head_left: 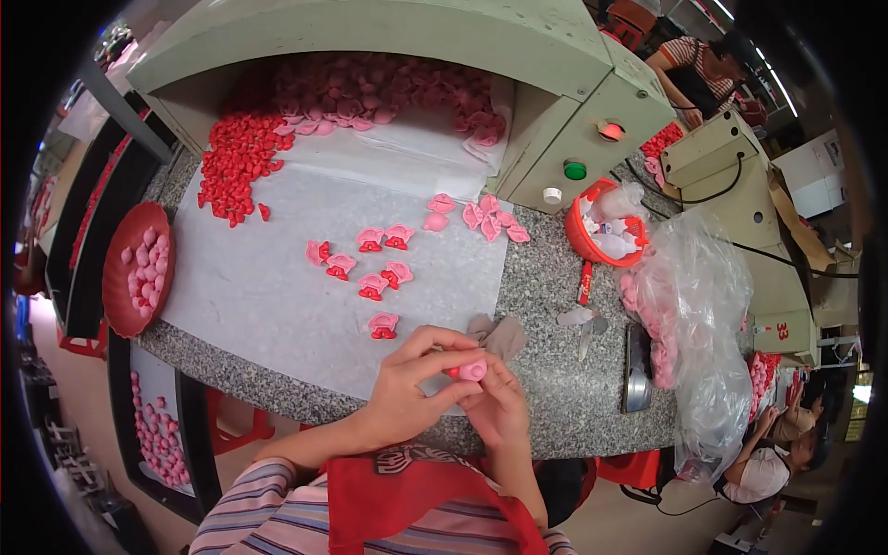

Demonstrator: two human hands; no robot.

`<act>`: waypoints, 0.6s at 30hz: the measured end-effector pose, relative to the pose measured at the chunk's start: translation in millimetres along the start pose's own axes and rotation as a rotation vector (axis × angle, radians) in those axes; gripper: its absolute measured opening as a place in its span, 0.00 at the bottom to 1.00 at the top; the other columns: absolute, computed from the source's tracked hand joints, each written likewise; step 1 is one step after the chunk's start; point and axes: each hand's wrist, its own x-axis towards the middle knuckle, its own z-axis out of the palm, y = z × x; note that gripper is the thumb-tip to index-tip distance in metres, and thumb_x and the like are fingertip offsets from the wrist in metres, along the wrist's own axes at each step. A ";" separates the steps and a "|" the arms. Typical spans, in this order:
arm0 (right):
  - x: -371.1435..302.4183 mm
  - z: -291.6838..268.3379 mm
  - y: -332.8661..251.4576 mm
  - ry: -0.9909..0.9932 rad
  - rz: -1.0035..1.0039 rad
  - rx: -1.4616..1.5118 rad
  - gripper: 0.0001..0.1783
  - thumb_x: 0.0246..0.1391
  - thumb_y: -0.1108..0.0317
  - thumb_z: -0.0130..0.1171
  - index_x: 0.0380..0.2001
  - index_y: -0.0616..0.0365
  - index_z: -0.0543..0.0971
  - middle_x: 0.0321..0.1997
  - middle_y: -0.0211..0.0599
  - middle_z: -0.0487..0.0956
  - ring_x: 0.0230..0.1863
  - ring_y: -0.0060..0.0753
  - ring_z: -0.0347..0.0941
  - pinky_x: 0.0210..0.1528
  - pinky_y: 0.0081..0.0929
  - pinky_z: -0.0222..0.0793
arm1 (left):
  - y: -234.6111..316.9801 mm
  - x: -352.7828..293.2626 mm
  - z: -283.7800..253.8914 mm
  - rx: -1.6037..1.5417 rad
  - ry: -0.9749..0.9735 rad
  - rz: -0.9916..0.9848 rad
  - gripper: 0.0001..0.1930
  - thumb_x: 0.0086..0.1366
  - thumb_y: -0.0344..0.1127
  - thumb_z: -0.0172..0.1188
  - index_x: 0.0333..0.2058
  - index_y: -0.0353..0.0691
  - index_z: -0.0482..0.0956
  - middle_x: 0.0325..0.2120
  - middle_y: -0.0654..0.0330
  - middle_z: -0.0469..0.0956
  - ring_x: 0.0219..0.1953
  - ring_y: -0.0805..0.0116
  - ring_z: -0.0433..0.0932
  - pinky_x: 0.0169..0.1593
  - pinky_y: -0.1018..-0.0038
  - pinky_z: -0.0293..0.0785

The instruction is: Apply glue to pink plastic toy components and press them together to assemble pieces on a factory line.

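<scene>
- My two hands meet low in the middle of the frame, and together they pinch one small pink and red piece (473, 371).
- My left hand (407, 384) curls its fingers over the top of the piece, closed tight on it.
- My right hand (499, 407) holds the same piece from below and from the side, fingers bent snug around it.
- The piece sits just above the front edge of the speckled stone table (555, 305).
- A big white sheet (277, 277) lies flat on the table, up and to the left of my hands.
- Some finished pink and red pieces (370, 264) stand on the sheet in the middle of the frame, a little apart from each other.
- One more of them (383, 326) stands just above my left hand.
- A few flat pink shapes (488, 220) lie right of the middle, near the edge of the sheet.
- A heap of small red bits (236, 162) is in the upper left, and a pile of pink bits (388, 92) lies at the top under a pale green machine (388, 37).
- A red round tray (139, 268) with pink bits is at the left edge of the table.
- A red bowl (592, 242) and a clear plastic bag (694, 314) are at the right.
- Other people work at the far right, top and bottom.
</scene>
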 end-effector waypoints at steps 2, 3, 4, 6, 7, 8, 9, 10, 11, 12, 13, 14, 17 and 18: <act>1.4 1.1 2.0 -0.018 0.029 0.014 0.14 0.57 0.65 0.47 0.43 0.62 0.72 0.39 0.36 0.74 0.36 0.24 0.69 0.34 0.21 0.62 | -1.1 -0.5 -1.6 0.047 0.008 0.029 0.16 0.45 0.24 0.65 0.37 0.39 0.79 0.37 0.58 0.73 0.39 0.68 0.72 0.40 0.76 0.70; 1.4 0.1 4.3 -0.040 0.051 0.038 0.14 0.57 0.65 0.47 0.43 0.62 0.72 0.39 0.37 0.74 0.36 0.25 0.69 0.34 0.22 0.62 | -1.8 -1.2 -2.0 0.090 0.005 0.059 0.16 0.44 0.25 0.66 0.36 0.39 0.79 0.36 0.59 0.73 0.38 0.67 0.72 0.39 0.76 0.70; 1.3 -0.8 6.4 -0.062 0.073 0.062 0.15 0.58 0.65 0.46 0.44 0.62 0.71 0.40 0.37 0.74 0.36 0.26 0.69 0.34 0.22 0.62 | -2.1 -2.2 -2.5 0.091 0.013 0.058 0.16 0.44 0.25 0.66 0.36 0.39 0.79 0.36 0.59 0.73 0.38 0.67 0.72 0.39 0.76 0.70; 1.2 -0.9 10.9 -0.067 0.074 0.073 0.15 0.57 0.64 0.46 0.44 0.61 0.71 0.40 0.37 0.74 0.36 0.25 0.69 0.34 0.22 0.62 | -2.3 -2.8 -2.2 0.103 0.022 0.060 0.14 0.45 0.25 0.66 0.34 0.40 0.79 0.36 0.59 0.73 0.37 0.67 0.72 0.39 0.76 0.70; 1.2 -0.5 12.0 -0.070 0.072 0.087 0.15 0.57 0.64 0.46 0.45 0.61 0.71 0.40 0.36 0.74 0.36 0.25 0.69 0.34 0.22 0.62 | -2.6 -2.6 -2.6 0.101 0.024 0.061 0.14 0.45 0.25 0.66 0.34 0.40 0.79 0.36 0.59 0.73 0.37 0.67 0.72 0.39 0.76 0.70; 1.2 1.0 12.1 -0.071 0.074 0.086 0.15 0.57 0.64 0.46 0.45 0.61 0.71 0.40 0.36 0.74 0.36 0.25 0.69 0.34 0.22 0.62 | -3.5 -2.5 -4.0 0.122 0.016 0.082 0.15 0.44 0.25 0.66 0.35 0.40 0.79 0.36 0.59 0.73 0.38 0.66 0.72 0.39 0.75 0.70; 0.8 3.7 11.5 -0.038 0.071 0.065 0.15 0.57 0.64 0.46 0.45 0.61 0.70 0.39 0.36 0.74 0.36 0.25 0.69 0.34 0.21 0.62 | -4.2 -2.4 -5.3 0.143 0.007 0.102 0.15 0.44 0.25 0.66 0.35 0.39 0.79 0.36 0.59 0.73 0.38 0.66 0.72 0.39 0.75 0.70; 0.3 6.3 10.7 -0.006 0.067 0.044 0.15 0.57 0.65 0.46 0.45 0.61 0.70 0.38 0.36 0.73 0.35 0.24 0.69 0.34 0.21 0.62 | -4.5 -2.6 -6.6 0.142 0.007 0.102 0.15 0.44 0.25 0.66 0.35 0.39 0.79 0.36 0.59 0.73 0.38 0.66 0.72 0.39 0.75 0.70; -0.2 9.1 9.1 -0.004 0.068 0.044 0.15 0.57 0.65 0.46 0.45 0.61 0.70 0.38 0.36 0.73 0.35 0.24 0.69 0.34 0.21 0.62 | -4.4 -3.2 -8.1 0.130 -0.001 0.084 0.16 0.45 0.25 0.65 0.36 0.38 0.78 0.37 0.58 0.73 0.38 0.66 0.72 0.40 0.75 0.70; -0.4 11.7 6.7 0.036 0.040 -0.051 0.15 0.57 0.66 0.46 0.45 0.62 0.70 0.38 0.35 0.73 0.35 0.24 0.69 0.33 0.19 0.63 | -4.5 -4.0 -9.4 0.118 -0.010 0.066 0.16 0.46 0.24 0.65 0.37 0.37 0.77 0.37 0.58 0.73 0.39 0.67 0.72 0.41 0.75 0.69; -0.6 12.4 4.9 0.077 0.012 -0.146 0.14 0.57 0.68 0.46 0.45 0.63 0.70 0.38 0.35 0.73 0.35 0.24 0.69 0.33 0.18 0.63 | -7.1 -5.3 -10.1 0.117 -0.011 0.065 0.16 0.46 0.24 0.65 0.37 0.37 0.77 0.37 0.58 0.73 0.39 0.67 0.72 0.41 0.75 0.69; -1.1 11.9 3.7 0.080 0.011 -0.146 0.14 0.57 0.68 0.46 0.45 0.63 0.70 0.38 0.35 0.73 0.35 0.24 0.69 0.33 0.18 0.63 | -11.3 -6.9 -10.6 -0.093 -0.023 0.005 0.15 0.49 0.24 0.63 0.39 0.35 0.76 0.37 0.58 0.73 0.39 0.67 0.72 0.41 0.75 0.69; -4.3 9.0 -1.7 0.147 -0.180 -0.283 0.13 0.55 0.72 0.47 0.44 0.65 0.70 0.36 0.35 0.73 0.34 0.24 0.70 0.32 0.19 0.64 | -13.1 -7.9 -12.2 -0.614 -0.055 -0.223 0.14 0.54 0.25 0.59 0.41 0.35 0.73 0.38 0.58 0.73 0.40 0.67 0.72 0.43 0.75 0.68; -6.6 8.4 -4.5 0.182 -0.240 -0.371 0.13 0.54 0.74 0.49 0.44 0.65 0.69 0.35 0.35 0.73 0.33 0.24 0.70 0.32 0.20 0.64 | -12.9 -8.1 -12.8 -0.922 -0.071 -0.392 0.14 0.57 0.26 0.56 0.43 0.35 0.72 0.38 0.57 0.73 0.41 0.67 0.73 0.43 0.75 0.68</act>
